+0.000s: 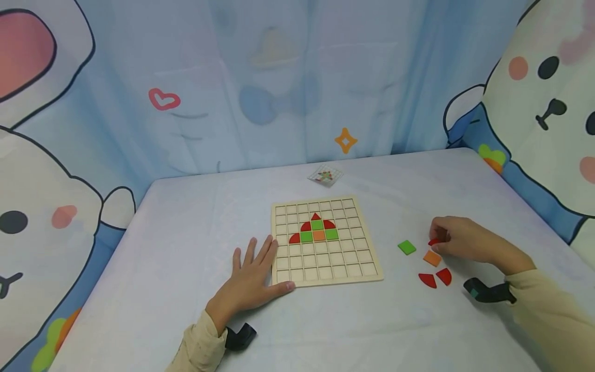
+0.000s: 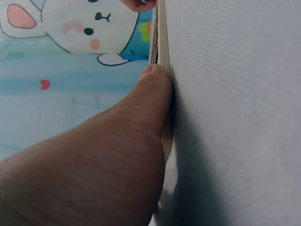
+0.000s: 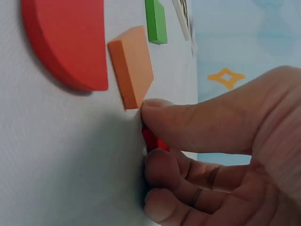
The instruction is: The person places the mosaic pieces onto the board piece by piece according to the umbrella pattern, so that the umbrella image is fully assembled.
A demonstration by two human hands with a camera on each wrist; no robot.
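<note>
My left hand [image 1: 251, 281] rests with fingers spread at the near-left corner of a wooden grid board [image 1: 325, 271]; in the left wrist view its thumb [image 2: 153, 89] lies along the board's edge. On the board, a red triangle [image 1: 315, 217] tops rows of green squares, an orange square [image 1: 318, 235] and red quarter-circle pieces. Right of the board, my right hand [image 1: 460, 240] pinches a small red piece [image 3: 151, 139] between thumb and fingers, close over the table. Beside those fingertips lies a loose orange square [image 1: 432, 258].
A loose green square [image 1: 406, 247] lies between the board and my right hand. Two red quarter-circle pieces [image 1: 427, 280] are nearer me. Behind the board sits a small patterned card [image 1: 326, 175]. A printed curtain [image 1: 279, 77] hangs behind the white table [image 1: 209, 222].
</note>
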